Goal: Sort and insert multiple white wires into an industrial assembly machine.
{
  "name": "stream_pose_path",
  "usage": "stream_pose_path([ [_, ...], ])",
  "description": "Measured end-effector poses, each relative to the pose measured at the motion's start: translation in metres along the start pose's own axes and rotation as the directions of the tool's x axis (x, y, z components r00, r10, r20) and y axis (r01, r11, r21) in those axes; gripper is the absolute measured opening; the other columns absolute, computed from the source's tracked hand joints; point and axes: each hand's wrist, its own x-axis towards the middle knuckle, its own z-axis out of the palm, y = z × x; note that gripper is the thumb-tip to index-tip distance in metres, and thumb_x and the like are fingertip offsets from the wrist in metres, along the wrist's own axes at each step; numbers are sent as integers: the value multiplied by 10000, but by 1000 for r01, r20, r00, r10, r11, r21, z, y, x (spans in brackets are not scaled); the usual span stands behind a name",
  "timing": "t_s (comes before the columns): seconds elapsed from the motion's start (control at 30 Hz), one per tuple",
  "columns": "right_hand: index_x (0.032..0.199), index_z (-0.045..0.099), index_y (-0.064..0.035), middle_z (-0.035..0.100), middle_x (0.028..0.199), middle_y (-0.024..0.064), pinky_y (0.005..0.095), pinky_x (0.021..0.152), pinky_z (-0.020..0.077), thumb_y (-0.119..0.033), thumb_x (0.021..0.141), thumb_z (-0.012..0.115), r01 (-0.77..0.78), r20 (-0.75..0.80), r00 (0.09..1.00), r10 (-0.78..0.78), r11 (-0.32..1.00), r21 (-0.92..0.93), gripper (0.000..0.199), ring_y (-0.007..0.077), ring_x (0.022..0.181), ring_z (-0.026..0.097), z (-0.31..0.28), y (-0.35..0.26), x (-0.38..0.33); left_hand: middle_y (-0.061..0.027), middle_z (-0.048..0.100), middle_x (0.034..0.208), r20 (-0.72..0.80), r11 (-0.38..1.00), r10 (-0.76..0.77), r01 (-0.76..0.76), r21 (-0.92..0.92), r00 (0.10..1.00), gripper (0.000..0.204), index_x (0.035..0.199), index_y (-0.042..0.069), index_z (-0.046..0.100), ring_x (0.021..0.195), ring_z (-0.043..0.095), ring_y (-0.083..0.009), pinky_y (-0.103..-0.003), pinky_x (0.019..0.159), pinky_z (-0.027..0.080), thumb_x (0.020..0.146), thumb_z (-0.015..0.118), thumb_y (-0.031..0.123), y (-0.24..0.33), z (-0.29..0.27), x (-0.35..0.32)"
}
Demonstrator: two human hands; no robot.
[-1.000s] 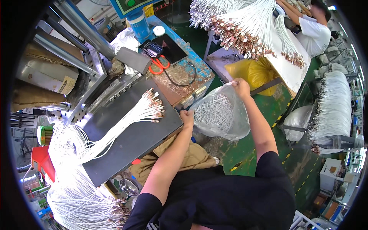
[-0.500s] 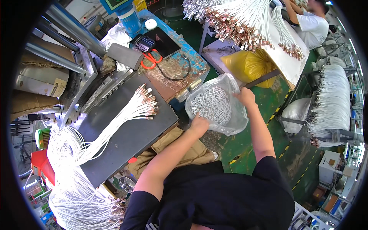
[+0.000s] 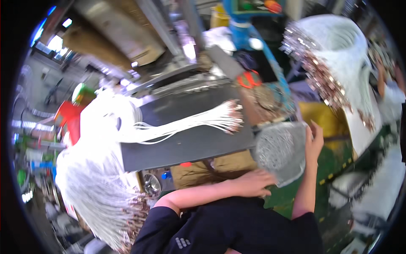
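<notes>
A clear plastic bag (image 3: 296,165) full of small whitish-silver pieces (image 3: 274,148) stands open beside the table's right end. The pieces are too blurred to name. My right hand (image 3: 314,142) is at the bag's right rim, its fingers stretched upward and apart. I cannot tell whether it touches the plastic. My left hand (image 3: 253,183) is in front of my body, just short of the bag's near edge. It is smeared by motion, but its fingers are spread with nothing seen in them. White cables (image 3: 182,125) with copper-coloured ends lie across the dark tabletop (image 3: 190,146), left of the bag.
A large heap of white cables (image 3: 97,182) hangs over the table's left end. Behind the bag are a worn blue bench (image 3: 270,101) with orange-handled scissors (image 3: 248,79) and a yellow bag (image 3: 319,116). More cables (image 3: 338,55) lie at back right, near another person (image 3: 391,101).
The view has swung, so the table and bag appear shifted to the right. My left hand has drawn back from the bag's near rim. My right hand's fingers have straightened at the far rim.
</notes>
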Motion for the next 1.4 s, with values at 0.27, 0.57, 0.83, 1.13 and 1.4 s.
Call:
stream_pose_path([
  [0.27,1208,655,-22,640,1159,132,385,922,479,-215,812,775,459,450,602,-660,747,481,456,306,1085,606,57,-220,21,-127,675,1218,-685,848,-169,458,266,709,406,1210,69,674,1144,617,-344,-448,983,492,863,763,258,37,-187,-150],
  [0.57,1158,632,-69,583,1000,122,427,849,468,-264,759,820,724,597,274,-754,571,389,482,332,983,567,156,-280,12,-150,674,1004,-832,446,-371,865,229,412,352,933,31,697,1018,585,-348,-470,894,469,923,680,382,-45,-282,-248],
  [0.83,1002,624,-55,598,958,133,450,814,485,-163,736,792,698,643,305,-702,624,351,332,344,937,586,157,-291,5,-134,668,732,-870,387,-273,875,291,410,556,711,37,709,795,639,-348,-429,804,480,972,560,504,-51,-275,-267],
  [1.13,1039,626,-34,613,955,133,454,842,498,-140,710,778,637,802,291,-521,731,244,378,354,958,603,129,-290,34,-116,643,605,-886,435,-232,858,274,401,637,595,57,681,626,646,-345,-448,657,489,929,564,587,-46,-265,-219],
  [1.4,1171,658,-63,641,980,163,457,838,512,-157,815,747,549,615,359,-702,691,469,379,385,964,626,168,-331,0,-141,634,633,-943,613,-243,789,34,229,609,619,58,664,642,629,-362,-451,640,485,896,603,597,-41,-277,-203],
])
